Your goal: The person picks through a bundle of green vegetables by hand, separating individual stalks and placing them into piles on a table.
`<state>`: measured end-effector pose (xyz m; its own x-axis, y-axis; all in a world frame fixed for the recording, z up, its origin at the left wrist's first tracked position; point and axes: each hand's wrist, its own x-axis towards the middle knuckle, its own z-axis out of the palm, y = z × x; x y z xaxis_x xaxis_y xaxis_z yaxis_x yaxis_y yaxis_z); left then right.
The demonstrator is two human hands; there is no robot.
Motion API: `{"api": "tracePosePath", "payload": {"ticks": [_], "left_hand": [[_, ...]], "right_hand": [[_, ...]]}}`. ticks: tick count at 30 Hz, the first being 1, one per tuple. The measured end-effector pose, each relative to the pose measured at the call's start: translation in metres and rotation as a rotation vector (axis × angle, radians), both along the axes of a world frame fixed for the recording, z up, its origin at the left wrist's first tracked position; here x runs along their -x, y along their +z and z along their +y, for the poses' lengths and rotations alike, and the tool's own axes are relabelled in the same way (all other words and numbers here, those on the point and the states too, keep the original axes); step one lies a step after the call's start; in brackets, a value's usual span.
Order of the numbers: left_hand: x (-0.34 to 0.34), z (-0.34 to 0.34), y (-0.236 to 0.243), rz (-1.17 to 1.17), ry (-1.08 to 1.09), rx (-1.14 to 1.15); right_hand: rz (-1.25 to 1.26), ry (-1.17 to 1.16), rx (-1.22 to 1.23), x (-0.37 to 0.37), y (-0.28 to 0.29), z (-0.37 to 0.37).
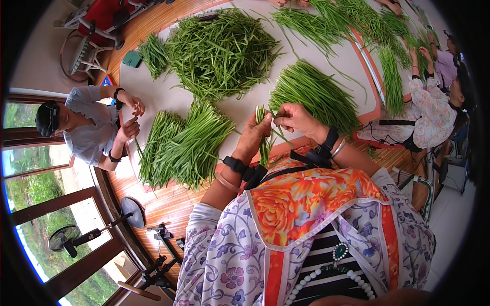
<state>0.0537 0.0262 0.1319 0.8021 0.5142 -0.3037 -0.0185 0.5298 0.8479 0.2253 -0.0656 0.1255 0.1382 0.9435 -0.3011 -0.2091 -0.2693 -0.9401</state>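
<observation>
My left hand (255, 130) is closed round a small upright bunch of green chive-like stems (264, 149) near the table's front edge. Just right of it, my right hand (288, 118) has its fingers pinched on a stem at the bunch's side. Beyond my right hand lies a thick, neatly aligned pile of stems (314, 94). To my left are two overlapping aligned piles (196, 145). A big loose heap of leaves (219, 53) lies farther back on the white table (143, 86).
A person (87, 122) at the left handles stems. Other people (431, 115) work at the right among more stems (390, 76). A small green box (131, 59) sits at the far left of the table. A standing fan (69, 239) and red equipment (102, 20) stand on the floor.
</observation>
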Motion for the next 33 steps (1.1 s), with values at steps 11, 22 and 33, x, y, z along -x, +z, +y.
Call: {"api": "tracePosePath", "payload": {"ticks": [11,22,33], "left_hand": [[0.027,0.026,-0.007,0.03,0.148,0.082],[0.034,0.038,-0.011,-0.163,0.119,0.294],[0.016,0.026,-0.04,-0.048,-0.111,0.351]], "right_hand": [[-0.553,-0.128,-0.137,-0.029,-0.016,-0.008],[-1.259,-0.195,0.086,-0.072,-0.042,-0.018],[-1.253,-0.169,0.054,-0.067,-0.043,-0.028]]}}
